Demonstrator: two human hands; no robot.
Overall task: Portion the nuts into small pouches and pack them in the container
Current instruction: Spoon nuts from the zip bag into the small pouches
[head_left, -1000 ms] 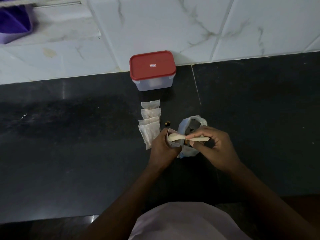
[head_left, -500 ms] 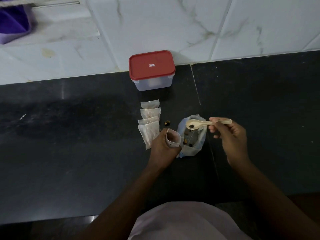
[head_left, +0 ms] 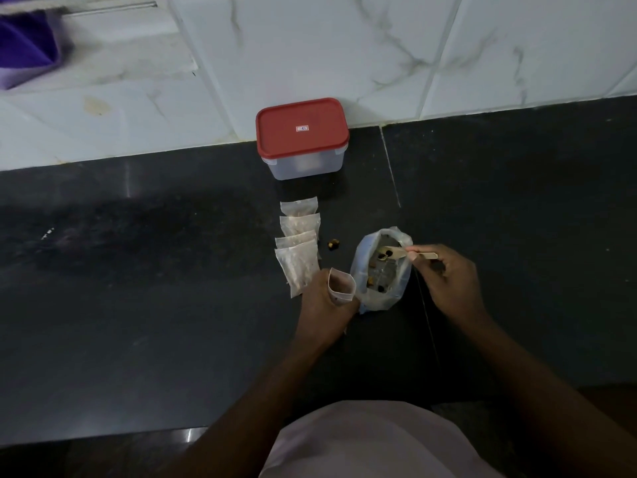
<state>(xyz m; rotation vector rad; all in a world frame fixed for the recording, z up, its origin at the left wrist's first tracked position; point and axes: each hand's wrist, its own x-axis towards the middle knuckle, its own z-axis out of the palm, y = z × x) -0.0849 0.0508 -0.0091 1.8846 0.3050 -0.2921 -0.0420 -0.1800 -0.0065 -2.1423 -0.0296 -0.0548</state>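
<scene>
Fingers [head_left: 413, 254], right hand [head_left: 451, 284]: pinch pale spoon [head_left: 396, 252] | left hand [head_left: 322, 308]: grips clear pouch [head_left: 341, 286]

One head-worn camera looks down and forward over the nearby black counter [head_left: 155, 322].

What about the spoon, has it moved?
Yes. The spoon went right, from the open pouch into the nut bag, which stayed put.

Pouches [head_left: 299, 243] lie between container [head_left: 302, 139] and bag [head_left: 382, 269].
</scene>
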